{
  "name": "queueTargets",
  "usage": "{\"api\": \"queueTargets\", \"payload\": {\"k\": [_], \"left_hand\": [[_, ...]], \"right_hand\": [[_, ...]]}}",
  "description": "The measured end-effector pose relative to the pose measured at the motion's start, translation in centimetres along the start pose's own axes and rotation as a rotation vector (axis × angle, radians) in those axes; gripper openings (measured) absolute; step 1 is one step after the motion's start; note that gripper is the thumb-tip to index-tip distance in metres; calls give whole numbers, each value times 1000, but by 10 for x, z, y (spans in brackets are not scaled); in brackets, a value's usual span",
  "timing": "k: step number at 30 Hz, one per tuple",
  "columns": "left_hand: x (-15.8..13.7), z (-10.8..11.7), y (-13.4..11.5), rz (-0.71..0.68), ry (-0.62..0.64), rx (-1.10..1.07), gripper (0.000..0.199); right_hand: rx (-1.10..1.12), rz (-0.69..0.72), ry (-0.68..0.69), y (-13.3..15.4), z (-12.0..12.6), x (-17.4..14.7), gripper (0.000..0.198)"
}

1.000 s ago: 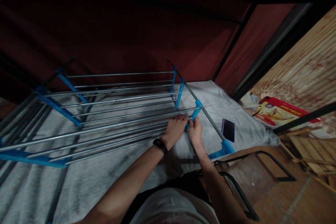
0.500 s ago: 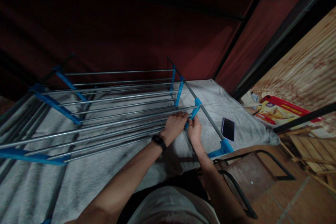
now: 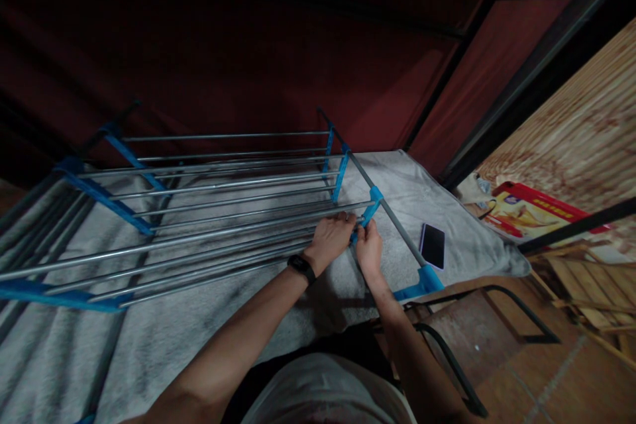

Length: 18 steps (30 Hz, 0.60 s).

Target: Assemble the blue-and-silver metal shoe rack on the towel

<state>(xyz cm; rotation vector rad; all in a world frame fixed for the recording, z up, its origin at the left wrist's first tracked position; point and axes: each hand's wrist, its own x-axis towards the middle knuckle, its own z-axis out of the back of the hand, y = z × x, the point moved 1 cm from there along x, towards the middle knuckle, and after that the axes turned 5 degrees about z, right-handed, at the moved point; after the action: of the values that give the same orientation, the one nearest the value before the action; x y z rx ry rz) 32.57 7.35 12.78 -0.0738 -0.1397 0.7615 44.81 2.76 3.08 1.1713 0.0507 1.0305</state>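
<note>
A rack [image 3: 213, 187] of grey metal tubes and blue plastic brackets lies on a grey cloth. Near its right end, my left hand [image 3: 332, 235], with a black band on the wrist, is closed around the end of a metal tube. My right hand [image 3: 368, 248] is right beside it, fingers pinched on the lower part of a blue bracket [image 3: 371, 207]. That bracket's upper end sits on a long side pole [image 3: 402, 233]. The fingertips partly hide where tube and bracket meet.
A phone [image 3: 432, 246] lies on the grey cloth [image 3: 477, 245] right of the pole. A blue corner piece [image 3: 422, 283] is at the pole's near end. A metal-framed chair [image 3: 477, 331], a red and yellow box [image 3: 536, 209] and wooden slats [image 3: 591, 285] are at the right.
Almost nothing differs. Both hands stay at the same bracket, with only a very slight shift of the view.
</note>
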Motion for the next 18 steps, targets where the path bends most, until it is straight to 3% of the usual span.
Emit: {"api": "queueTargets", "payload": {"k": [18], "left_hand": [[2,1,2,-16,9,-25,32]], "right_hand": [[-59,-3,16,5,0,-3,35]]}}
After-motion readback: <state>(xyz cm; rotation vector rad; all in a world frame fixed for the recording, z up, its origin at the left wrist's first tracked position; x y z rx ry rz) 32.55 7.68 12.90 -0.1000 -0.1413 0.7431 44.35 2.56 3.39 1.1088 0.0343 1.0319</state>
